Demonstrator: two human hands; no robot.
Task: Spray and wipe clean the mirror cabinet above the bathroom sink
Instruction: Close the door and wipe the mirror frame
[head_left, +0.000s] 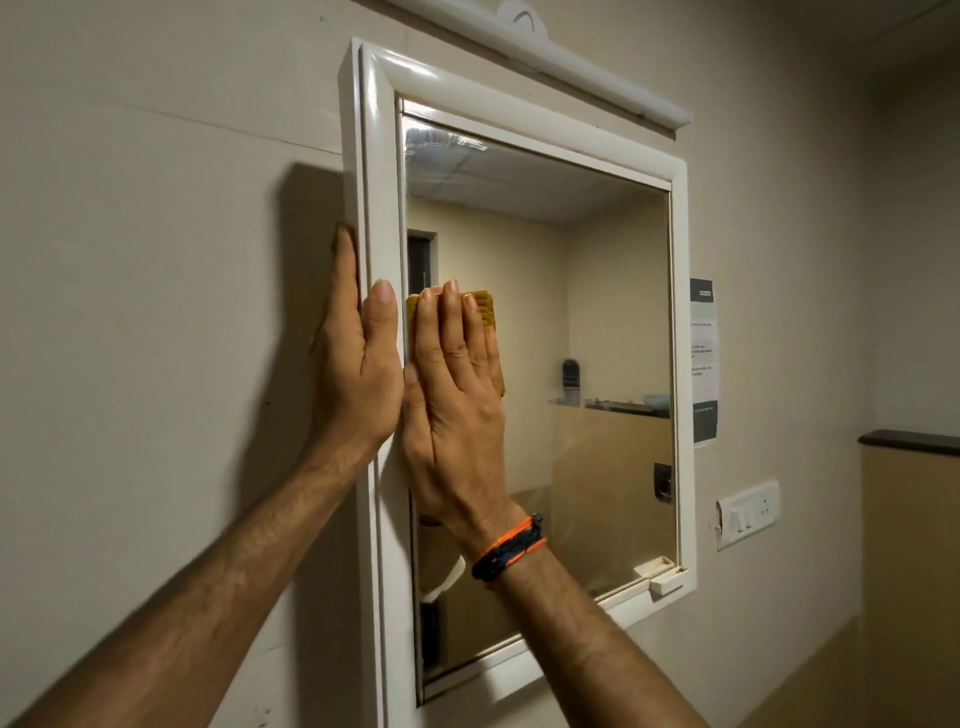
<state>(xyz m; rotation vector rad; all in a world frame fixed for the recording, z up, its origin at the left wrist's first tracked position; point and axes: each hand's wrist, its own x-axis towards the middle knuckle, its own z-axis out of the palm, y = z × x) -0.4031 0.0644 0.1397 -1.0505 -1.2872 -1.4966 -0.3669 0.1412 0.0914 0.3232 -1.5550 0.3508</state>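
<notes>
- Nearest the camera, two bare forearms rose from the bottom edge; the right wrist wore an orange-and-dark band (509, 551).
- Left hand (356, 374), fingers straight, rested on the left side of the mirror cabinet (382, 156) frame, steadying it.
- Right hand (457, 400), fingers straight and together, pressed a yellow cloth (485, 306) flat on the mirror glass (597, 312) near its left edge.
- Wiping was under way; a smear (441, 140) remained at the top left, so more passes were likely needed.
- No spray bottle or sink showed; most of the cloth was hidden.

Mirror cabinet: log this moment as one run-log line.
step: wiping | right hand: flat, presses yellow cloth on mirror | left hand: flat on frame | smear top-left corner
</notes>
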